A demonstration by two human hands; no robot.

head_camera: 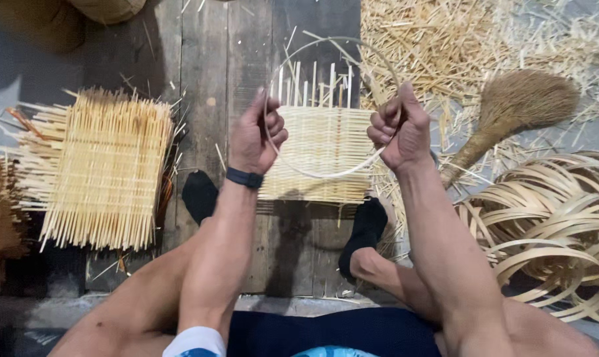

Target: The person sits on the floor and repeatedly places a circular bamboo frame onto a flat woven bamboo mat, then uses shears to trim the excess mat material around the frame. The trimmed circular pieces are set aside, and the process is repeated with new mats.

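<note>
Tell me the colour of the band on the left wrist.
The wrist band is black, seen in the head view.

A single view, from a camera worn on the person's head, looking steeply down over their own lap to the plank floor [246, 53]. It sits close: forearms rise from the bottom edge, and the left hand [256, 135] and right hand [398, 129] meet near the middle of the frame. The person's knees fill the lower corners, their black-socked feet lie just below centre, and the top edge reaches the floor a little beyond them. No second view overlaps it
</note>
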